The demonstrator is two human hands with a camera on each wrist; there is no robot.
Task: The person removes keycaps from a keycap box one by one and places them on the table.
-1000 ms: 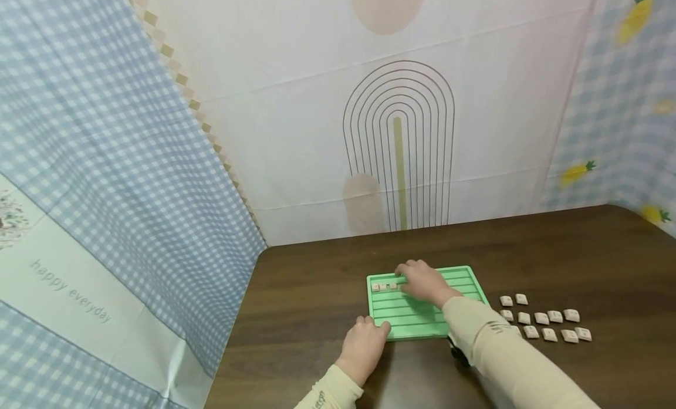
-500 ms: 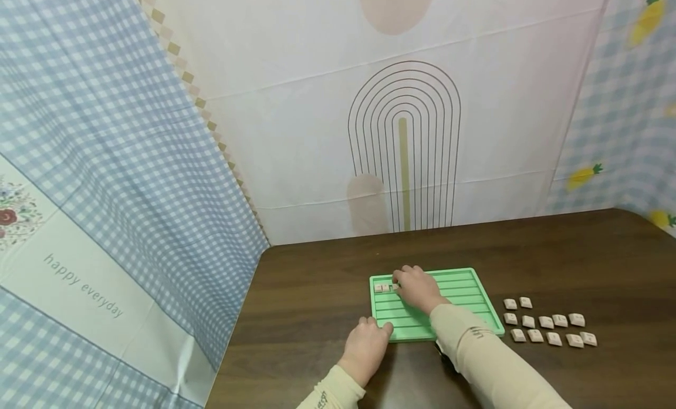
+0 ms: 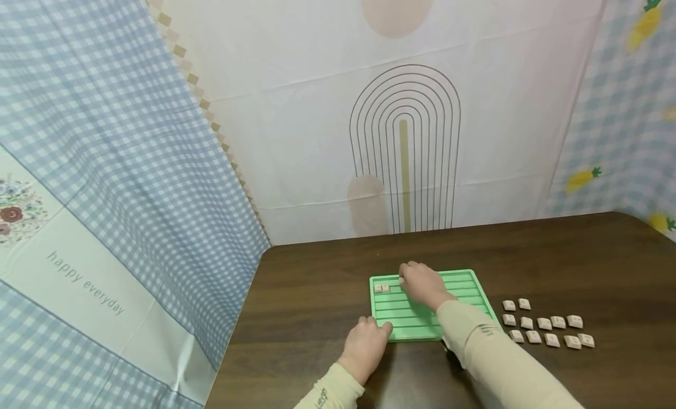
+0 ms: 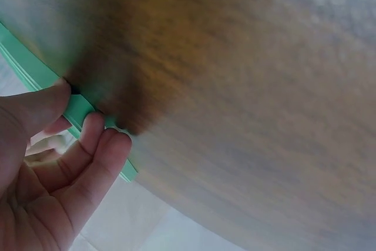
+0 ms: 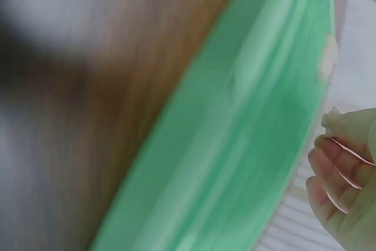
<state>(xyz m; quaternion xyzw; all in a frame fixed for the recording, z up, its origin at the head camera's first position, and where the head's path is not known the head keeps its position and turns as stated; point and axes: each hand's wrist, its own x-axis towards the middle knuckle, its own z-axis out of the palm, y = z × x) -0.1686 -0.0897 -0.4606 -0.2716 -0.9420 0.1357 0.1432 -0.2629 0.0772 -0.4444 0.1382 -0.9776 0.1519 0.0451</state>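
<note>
A green ridged tray lies on the brown table. My left hand grips its near left corner; in the left wrist view the thumb and fingers pinch the tray's edge. Over the far row, my right hand holds a small white keycap between its fingertips, mostly hidden by the hand in the head view. Two pale keycaps sit side by side at the left end of that far row, left of the right hand.
Several loose white keycaps lie in uneven rows on the table right of the tray, near the right sleeve. A patterned cloth hangs behind the table, and a blue checked one hangs at the left.
The third keycap has left its spot in the far row and is now in my right hand, which went left to it and then back slightly right. The left hand stays on the corner.
</note>
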